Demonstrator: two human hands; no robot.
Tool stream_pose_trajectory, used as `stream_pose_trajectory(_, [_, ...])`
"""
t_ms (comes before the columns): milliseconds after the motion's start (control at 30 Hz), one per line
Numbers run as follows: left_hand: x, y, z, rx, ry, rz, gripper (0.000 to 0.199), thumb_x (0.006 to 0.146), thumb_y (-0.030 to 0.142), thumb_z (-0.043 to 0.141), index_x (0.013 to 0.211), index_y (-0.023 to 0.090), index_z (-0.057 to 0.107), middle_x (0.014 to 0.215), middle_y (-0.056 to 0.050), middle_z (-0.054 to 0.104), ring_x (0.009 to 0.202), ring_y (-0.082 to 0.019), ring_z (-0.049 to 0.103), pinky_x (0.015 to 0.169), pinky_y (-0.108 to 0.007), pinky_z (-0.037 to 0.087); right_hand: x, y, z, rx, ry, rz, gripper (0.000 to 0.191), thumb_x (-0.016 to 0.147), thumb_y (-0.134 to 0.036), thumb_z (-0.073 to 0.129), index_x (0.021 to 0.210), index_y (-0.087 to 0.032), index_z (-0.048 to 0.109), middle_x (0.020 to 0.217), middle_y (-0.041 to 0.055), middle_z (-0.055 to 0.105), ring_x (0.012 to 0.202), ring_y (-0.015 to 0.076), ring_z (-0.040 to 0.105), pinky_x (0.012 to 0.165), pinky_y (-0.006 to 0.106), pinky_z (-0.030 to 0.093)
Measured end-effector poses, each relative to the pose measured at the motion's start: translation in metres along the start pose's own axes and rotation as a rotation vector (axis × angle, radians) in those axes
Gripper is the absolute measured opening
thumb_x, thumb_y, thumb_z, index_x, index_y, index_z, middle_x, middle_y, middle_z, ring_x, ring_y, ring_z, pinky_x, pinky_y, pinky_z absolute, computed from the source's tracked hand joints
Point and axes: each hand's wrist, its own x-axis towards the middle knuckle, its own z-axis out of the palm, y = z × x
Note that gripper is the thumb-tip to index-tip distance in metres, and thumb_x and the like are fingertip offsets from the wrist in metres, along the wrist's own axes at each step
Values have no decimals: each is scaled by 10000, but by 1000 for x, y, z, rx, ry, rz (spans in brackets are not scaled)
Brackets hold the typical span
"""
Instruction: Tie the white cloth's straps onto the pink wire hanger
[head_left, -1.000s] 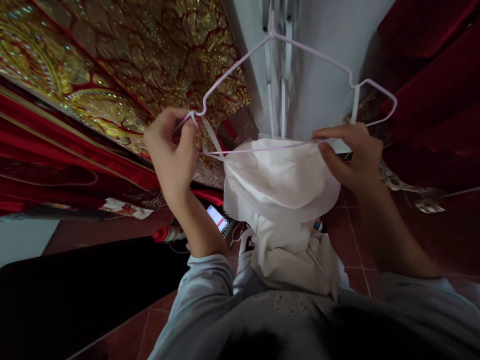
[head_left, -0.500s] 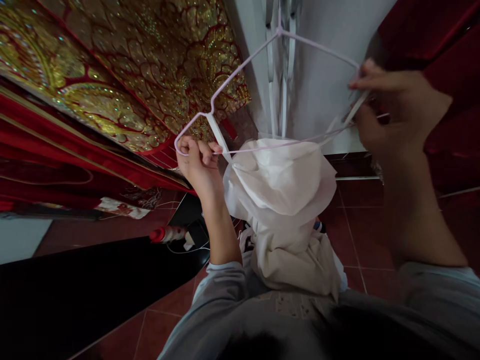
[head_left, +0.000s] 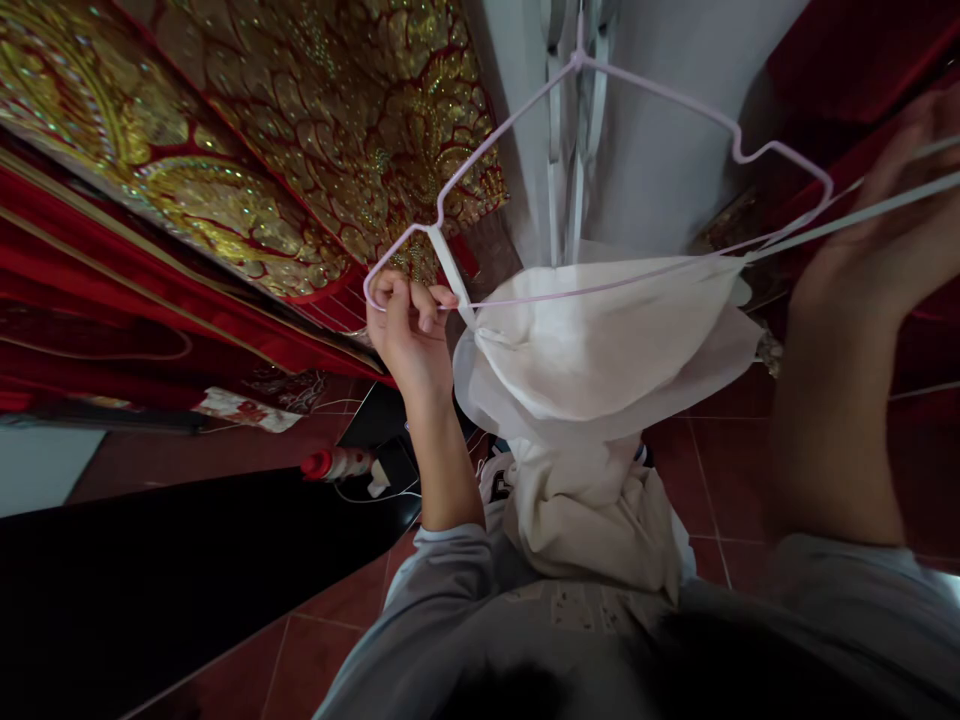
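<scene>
A pale pink clothes hanger [head_left: 517, 118] hangs before me, its top near the upper edge of the view. My left hand [head_left: 411, 325] is closed around the hanger's lower left corner. Beside those fingers, a white strap [head_left: 448, 262] loops over the hanger's left notch and runs down to a white garment [head_left: 600, 350], which drapes below the bar towards my lap. At the right, my right hand [head_left: 877, 245] pulls the garment's other strap [head_left: 840, 222] taut, out beyond the hanger's right end. Part of that hand is blurred and its fingertips are cut off by the edge.
Red and gold sequined garments [head_left: 322, 130] hang at the left, with dark red cloth [head_left: 840, 60] at the upper right. A grey-white panel [head_left: 667, 130] stands behind the hanger. On the black table [head_left: 187, 570] are a red-capped bottle [head_left: 334, 464] and a white cable.
My right hand has moved right, away from the hanger's right end, stretching the strap with it. The garment's top edge has spread rightward. My left hand keeps its grip on the hanger.
</scene>
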Motion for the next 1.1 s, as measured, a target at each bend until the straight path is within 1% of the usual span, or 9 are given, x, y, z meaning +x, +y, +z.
stream_pose_trajectory(133, [1, -2, -1, -54, -24, 16, 221, 1003, 253, 696, 823, 242, 569, 487, 87, 340, 561, -134, 592, 691, -266, 534, -25, -37, 13, -177, 82, -216, 271, 998, -451, 661, 923, -286, 862, 1102, -21, 818, 1066, 235, 803, 973, 431, 597])
stream_pose_trajectory(200, [2, -6, -3, -61, -36, 28, 215, 974, 282, 734, 832, 242, 577, 492, 92, 343, 563, -132, 600, 686, -264, 534, -37, -62, 30, -339, -205, -364, 287, 936, -474, 763, 1133, -281, 842, 1146, 37, 814, 1125, 275, 762, 1004, 463, 595])
stream_pose_trajectory(300, [2, -12, -8, -50, -47, 31, 217, 912, 310, 773, 837, 249, 580, 501, 87, 363, 586, -148, 615, 695, -273, 550, -50, -80, 49, -395, -773, -272, 508, 881, -518, 817, 1323, -278, 744, 1242, 80, 793, 1139, 281, 752, 977, 447, 618])
stream_pose_trajectory(367, [0, -14, -11, -43, -59, 25, 230, 868, 328, 794, 843, 250, 580, 510, 84, 371, 610, -154, 621, 711, -273, 560, -55, -77, 53, -405, -938, -182, 424, 911, -552, 766, 1236, -279, 757, 1162, 71, 802, 1066, 274, 762, 913, 446, 622])
stream_pose_trajectory(533, [-8, -19, -13, 67, 12, 33, 253, 842, 336, 760, 997, 243, 584, 684, 39, 558, 770, -172, 700, 740, -270, 566, -57, -69, 52, -465, -934, -118, 287, 950, -539, 705, 1106, -303, 752, 1033, 46, 777, 959, 273, 726, 922, 491, 557])
stream_pose_trajectory(700, [-19, -38, -16, 307, 241, 397, 331, 840, 245, 706, 1144, 228, 574, 1002, -19, 620, 872, -140, 637, 700, -225, 510, -60, -75, 56, -489, -943, -150, 303, 979, -551, 645, 1046, -267, 728, 970, 45, 757, 905, 258, 704, 865, 463, 517])
stream_pose_trajectory(867, [-24, -45, -22, 387, -6, 227, 112, 915, 278, 707, 986, 221, 642, 859, -4, 605, 739, -128, 578, 692, -237, 487, -67, -76, 58, -545, -927, -127, 314, 989, -577, 613, 1078, -292, 710, 1012, 57, 753, 948, 277, 689, 898, 490, 498])
stream_pose_trajectory(967, [-30, -36, -16, 429, -243, 26, 293, 1022, 412, 634, 827, 201, 693, 770, -14, 629, 728, -140, 601, 749, -272, 502, -70, -76, 59, -525, -892, -161, 284, 992, -566, 617, 1052, -299, 692, 992, 53, 762, 918, 263, 687, 868, 482, 495])
stream_pose_trajectory(1100, [-40, -23, -4, 534, -300, 119, 209, 994, 408, 701, 980, 226, 803, 970, -52, 735, 943, -183, 673, 880, -310, 515, -72, -77, 62, -574, -887, -152, 363, 984, -615, 592, 989, -263, 677, 981, 60, 776, 906, 252, 700, 814, 455, 500])
